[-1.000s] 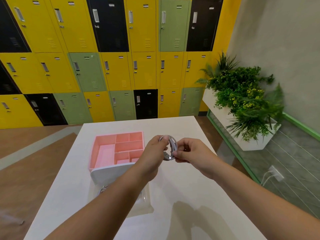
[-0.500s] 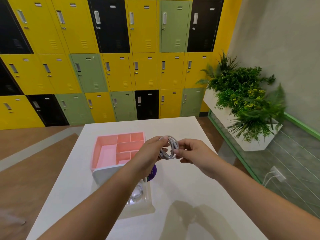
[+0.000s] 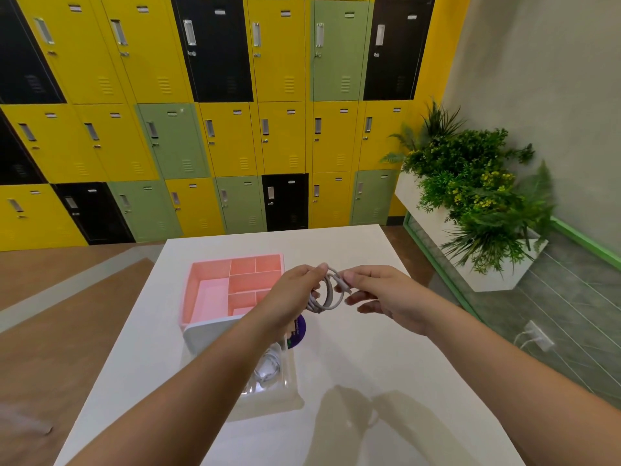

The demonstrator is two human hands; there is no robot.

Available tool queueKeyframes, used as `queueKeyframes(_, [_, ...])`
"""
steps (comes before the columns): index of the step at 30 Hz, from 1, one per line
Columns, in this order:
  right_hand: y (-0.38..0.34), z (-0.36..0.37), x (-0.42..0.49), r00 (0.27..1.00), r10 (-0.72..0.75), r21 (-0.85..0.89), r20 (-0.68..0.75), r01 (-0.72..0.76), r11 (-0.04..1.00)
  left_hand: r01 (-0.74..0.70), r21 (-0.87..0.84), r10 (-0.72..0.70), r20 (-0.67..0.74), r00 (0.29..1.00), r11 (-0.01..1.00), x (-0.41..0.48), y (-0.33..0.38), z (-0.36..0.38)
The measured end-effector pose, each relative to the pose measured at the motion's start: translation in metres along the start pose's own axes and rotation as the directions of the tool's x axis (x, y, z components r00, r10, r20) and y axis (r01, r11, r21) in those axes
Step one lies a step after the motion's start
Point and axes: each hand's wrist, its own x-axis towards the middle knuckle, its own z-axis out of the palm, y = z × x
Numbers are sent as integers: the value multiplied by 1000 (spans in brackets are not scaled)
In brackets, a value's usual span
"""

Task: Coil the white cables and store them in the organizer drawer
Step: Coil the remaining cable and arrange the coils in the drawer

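A white table is observed, with its far edge towards the lockers. Left of centre, a pink organizer drawer, divided into compartments, is set on it. A clear organizer case with a white top is found at the drawer's near end. A purple round item, partly hidden, is noted just beside the case.

The room is bright and evenly lit. Soft grey shadows fall toward me across the white counter, which glares faintly. My wide lens bows the lockers at the edges, and the plant looks slightly smeared.

Open tabletop right of drawer and box
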Motion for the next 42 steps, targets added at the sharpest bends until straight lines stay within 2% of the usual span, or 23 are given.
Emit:
queueKeyframes(10, [3, 3, 1, 1000, -12, 73, 12, 11, 997, -16, 36, 16, 5, 1000, 999, -2, -4, -3])
queueKeyframes(16, [0, 8, -2, 998, -47, -73, -43, 44, 996, -17, 26, 17, 21, 1000, 1000, -4, -5, -6])
queueKeyframes(23, [4, 15, -1, 998, -50, -86, -30, 47, 995, -49, 73, 46, 41, 998, 996, -4, -7, -6])
queueKeyframes(27, [11, 18, 2, 996, -73, -24, -51, 72, 997, -51, 95, 45, 57, 997, 994, -4, -8, -2])
queueKeyframes(32, [21, 10, 5, 989, -64, 30, -134, 69, 997, -7, 39, 5, 61, 998, 999, 0, -17, 1])
queueKeyframes(36, [28, 0, 7, 988, -31, 128, -154, 51, 991, 8, 155, -27, 120, 992, 988, 2, -23, 10])
queueKeyframes(42, [34, -17, 9, 990, -53, 35, -127, 58, 998, 8, 225, -27, 82, 996, 974, 10, -21, 37])
